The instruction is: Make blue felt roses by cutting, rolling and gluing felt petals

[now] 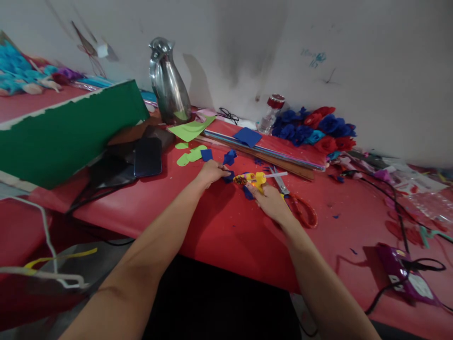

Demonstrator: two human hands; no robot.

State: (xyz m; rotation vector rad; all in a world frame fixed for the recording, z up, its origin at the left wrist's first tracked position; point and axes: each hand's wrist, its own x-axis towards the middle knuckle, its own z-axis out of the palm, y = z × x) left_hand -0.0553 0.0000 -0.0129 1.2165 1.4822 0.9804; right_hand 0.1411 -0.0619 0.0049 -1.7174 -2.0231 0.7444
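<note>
My left hand (211,171) pinches a small blue paper piece (228,177) on the red table (219,222). Just to its right, my right hand (271,200) grips a yellow glue gun (252,179), whose nozzle points left at that blue piece. A white glue stick pokes out of the gun's back end. More blue scraps (230,157) and green paper cutouts (190,155) lie just beyond my left hand. Orange-handled scissors (296,203) rest on the table right beside my right hand.
A dark phone (147,156) and a green board (67,130) lie to the left. At the back stand a metal jug (168,85), a small bottle (271,112) and blue and red paper flowers (316,127). Black cables and a purple power strip (403,274) occupy the right side.
</note>
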